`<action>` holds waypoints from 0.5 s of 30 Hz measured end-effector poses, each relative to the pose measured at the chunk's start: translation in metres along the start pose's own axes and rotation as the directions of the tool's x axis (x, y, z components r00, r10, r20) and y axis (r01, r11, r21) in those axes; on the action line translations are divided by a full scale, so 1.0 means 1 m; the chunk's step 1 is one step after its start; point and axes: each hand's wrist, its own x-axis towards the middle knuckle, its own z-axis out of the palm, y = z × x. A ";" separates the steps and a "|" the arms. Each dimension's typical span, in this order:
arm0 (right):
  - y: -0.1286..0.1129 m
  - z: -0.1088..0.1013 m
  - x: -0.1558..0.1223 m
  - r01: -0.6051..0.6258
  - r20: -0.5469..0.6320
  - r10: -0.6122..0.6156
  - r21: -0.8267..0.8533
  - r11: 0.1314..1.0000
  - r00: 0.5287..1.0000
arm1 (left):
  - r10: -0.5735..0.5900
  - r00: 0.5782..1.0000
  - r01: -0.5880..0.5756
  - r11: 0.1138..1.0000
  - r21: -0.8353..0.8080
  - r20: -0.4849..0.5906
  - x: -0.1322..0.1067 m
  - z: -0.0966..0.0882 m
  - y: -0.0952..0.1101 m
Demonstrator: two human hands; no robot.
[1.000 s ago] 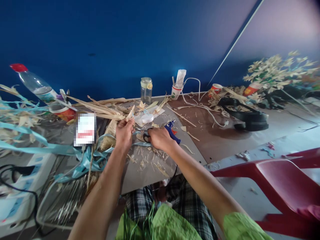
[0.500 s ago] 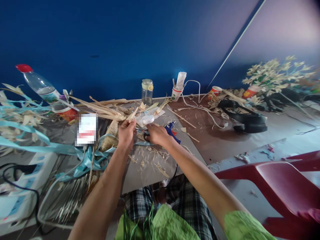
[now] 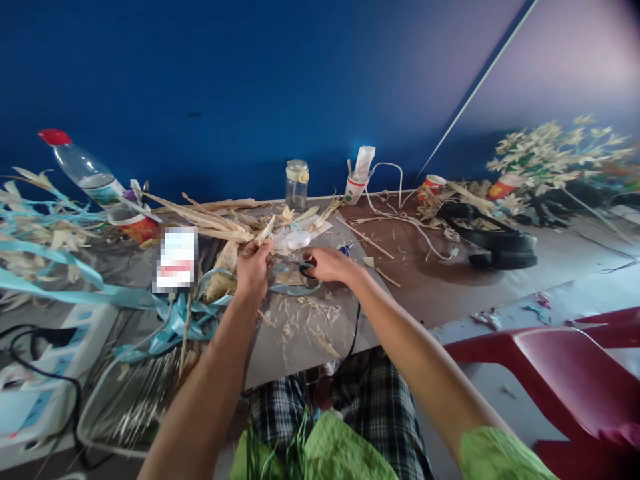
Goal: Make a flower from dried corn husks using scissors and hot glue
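My left hand point(image 3: 253, 267) pinches a dried husk strip point(image 3: 265, 230) upright so my right hand point(image 3: 327, 264), closed on black-handled scissors point(image 3: 304, 267), can reach it.

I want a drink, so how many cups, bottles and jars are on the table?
Paper cups: 4
Plastic bottle: 1
Glass jar: 1
Total: 6
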 end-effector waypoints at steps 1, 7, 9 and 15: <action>0.006 -0.003 -0.002 -0.012 0.009 0.011 0.075 0.997 1.000 | 0.001 1.000 -0.001 1.000 -0.002 -0.001 0.000 0.000 0.001; 0.040 -0.003 -0.010 -0.081 0.054 0.061 0.685 0.724 0.997 | -0.003 1.000 0.003 1.000 -0.022 -0.012 -0.001 0.001 0.004; 0.046 0.000 -0.013 -0.084 0.068 0.049 0.862 0.500 0.996 | -0.005 1.000 0.005 1.000 -0.017 -0.007 -0.001 0.001 0.004; 0.042 0.014 -0.022 -0.111 0.104 -0.184 0.993 -0.029 0.977 | 0.016 0.998 -0.017 1.000 -0.016 -0.056 0.001 0.000 0.002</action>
